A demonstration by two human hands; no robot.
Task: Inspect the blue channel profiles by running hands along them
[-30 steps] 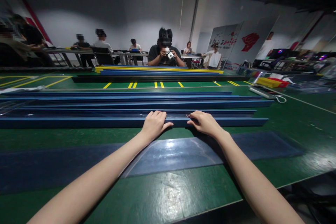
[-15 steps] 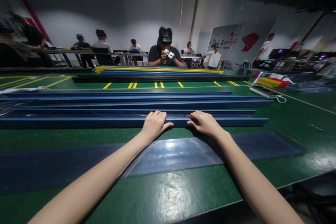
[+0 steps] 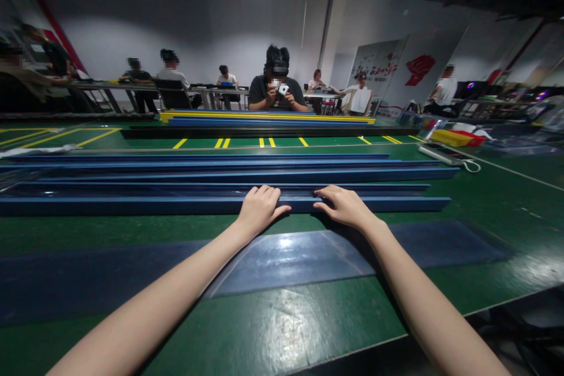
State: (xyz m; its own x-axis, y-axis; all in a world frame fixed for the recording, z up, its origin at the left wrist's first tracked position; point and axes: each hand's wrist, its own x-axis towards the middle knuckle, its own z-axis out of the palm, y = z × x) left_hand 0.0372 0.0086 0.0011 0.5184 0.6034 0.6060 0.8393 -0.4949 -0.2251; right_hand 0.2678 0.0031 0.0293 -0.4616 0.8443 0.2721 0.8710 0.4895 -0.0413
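Observation:
Both hands rest on the nearest long blue channel strip (image 3: 132, 205). The fingers of my left hand (image 3: 259, 208) bend over its near wall, while the thumb points right along the front side. A short gap to the right, my right hand (image 3: 341, 205) grips the same wall between bent fingers and thumb. Clear film-like material (image 3: 291, 194) shows inside the channel; the fingertips in there are partly hidden. On the near side, under my forearms, a long transparent plastic strip (image 3: 299, 258) lies flat on the green tabletop (image 3: 282, 329).
More blue channel strips (image 3: 220, 174) lie parallel behind. Farther back are a black strip (image 3: 264, 132) and a yellow strip (image 3: 268, 116). A white corded device (image 3: 447, 154) and a yellow tray (image 3: 452, 138) sit at right. Across the table, a person (image 3: 259, 94) holds a white object (image 3: 282, 89).
My hands and the strips stay in nearly the same place. The person across the table has shifted the white object slightly left and up.

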